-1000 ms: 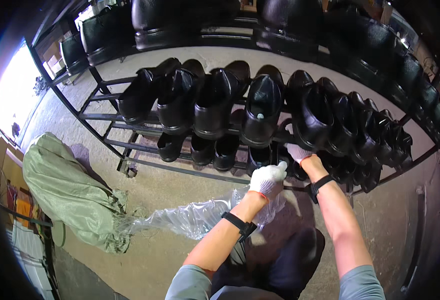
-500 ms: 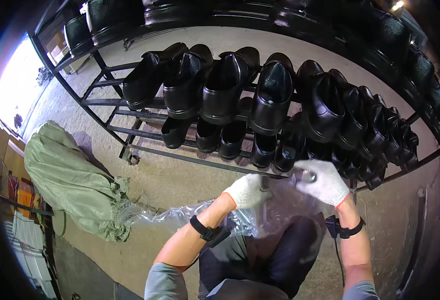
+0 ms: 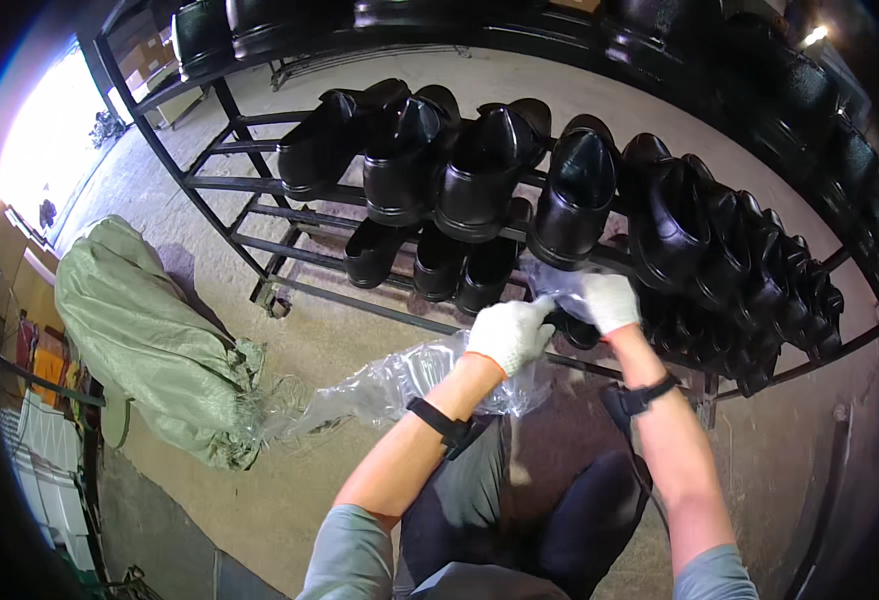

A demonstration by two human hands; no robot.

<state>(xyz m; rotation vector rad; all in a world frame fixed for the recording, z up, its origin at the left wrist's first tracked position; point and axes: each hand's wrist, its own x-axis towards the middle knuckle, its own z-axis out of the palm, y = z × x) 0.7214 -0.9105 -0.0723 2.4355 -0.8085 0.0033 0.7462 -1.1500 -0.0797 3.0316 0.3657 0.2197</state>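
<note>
Both gloved hands pinch a clear plastic bag (image 3: pixel 410 380), crinkled and glossy. The left hand (image 3: pixel 508 335) has its fingers closed on the film; the right hand (image 3: pixel 610 300) grips the bag's upper edge, just beside a black shoe (image 3: pixel 580 330) on the rack's (image 3: pixel 260 215) low rail. The bag's long axis runs from the fingers down and leftward, its far end lying by a green sack (image 3: pixel 150 340) on the floor. Stacked coloured packages (image 3: pixel 35 400) sit at the far left.

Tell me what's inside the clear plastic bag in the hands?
The bag looks crumpled and see-through, with nothing showing inside. The left hand and right hand cover its mouth by the rack, so anything there is hidden.
</note>
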